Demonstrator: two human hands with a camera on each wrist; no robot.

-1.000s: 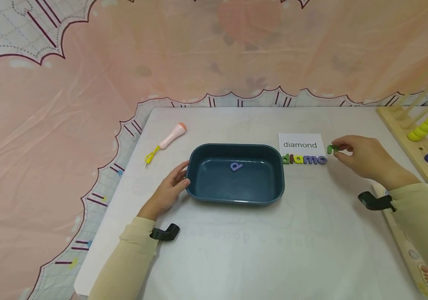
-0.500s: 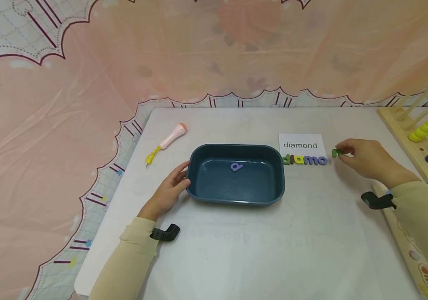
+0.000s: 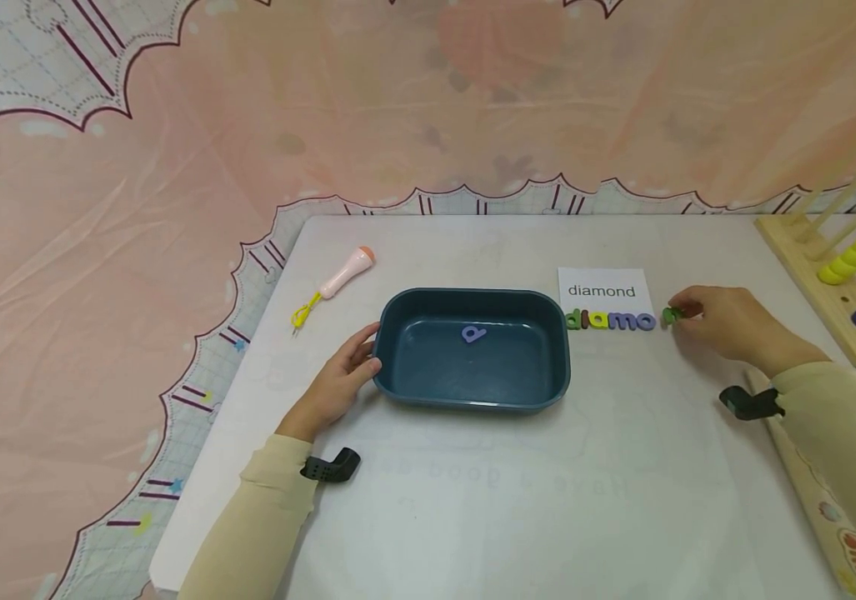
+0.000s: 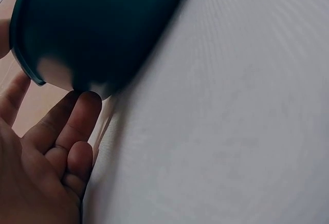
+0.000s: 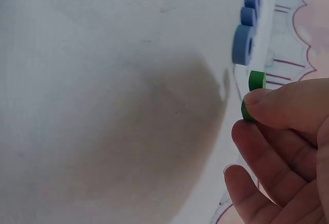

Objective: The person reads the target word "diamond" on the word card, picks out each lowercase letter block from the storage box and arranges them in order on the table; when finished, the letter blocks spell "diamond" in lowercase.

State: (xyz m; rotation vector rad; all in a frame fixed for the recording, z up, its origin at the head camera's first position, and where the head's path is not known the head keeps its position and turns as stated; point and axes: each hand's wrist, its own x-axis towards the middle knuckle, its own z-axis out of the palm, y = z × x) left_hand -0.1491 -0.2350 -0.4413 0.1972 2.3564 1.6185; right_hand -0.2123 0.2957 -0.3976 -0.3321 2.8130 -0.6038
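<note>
At the right of the head view, my right hand (image 3: 723,325) pinches a small green toy letter (image 3: 671,316) between thumb and fingers. In the right wrist view the green letter (image 5: 256,80) shows edge-on past the thumb, partly hidden. Just left of it, toy letters reading "diamo" (image 3: 611,321) lie in a row along the bottom of a white card (image 3: 602,283) printed "diamond". My left hand (image 3: 333,379) holds the left end of a dark blue plastic tray (image 3: 473,398), thumb on the rim and fingers against the outer wall. One purple letter (image 3: 473,333) lies inside the tray.
A pink and yellow pen-like tool (image 3: 345,272) lies at the back left of the white table (image 3: 510,517). On the right stand a wooden bead rack (image 3: 810,275) with yellow and blue beads and, nearer me, a printed board (image 3: 810,483). A patterned curtain (image 3: 397,108) hangs behind.
My right hand has drawn slightly right, then come lower and back toward the row's end with the green letter, now beside the "o". My left hand and the tray stay put.
</note>
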